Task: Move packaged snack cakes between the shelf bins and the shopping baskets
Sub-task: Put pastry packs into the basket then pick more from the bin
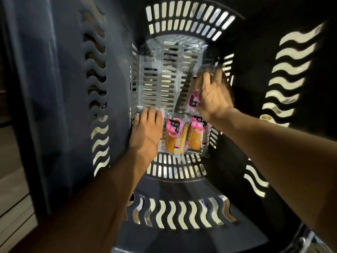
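Note:
I look down into a deep dark shopping basket (151, 84) with a slotted floor. Two clear-wrapped snack cakes with pink labels (174, 136) (196, 136) lie side by side at the near end of the floor. My left hand (145, 130) lies flat over another packet at the near left, whose clear edge shows by the fingertips. My right hand (213, 94) grips a further snack cake (194, 99) at the right side, its fingers curled over the wrapper, the packet tilted against the right wall.
The basket's tall walls (98, 106) with wavy cut-outs surround both arms on all sides. The far half of the slotted floor holds a clear flat wrapper (175, 44) near the back wall. Pale floor shows at the far left outside the basket.

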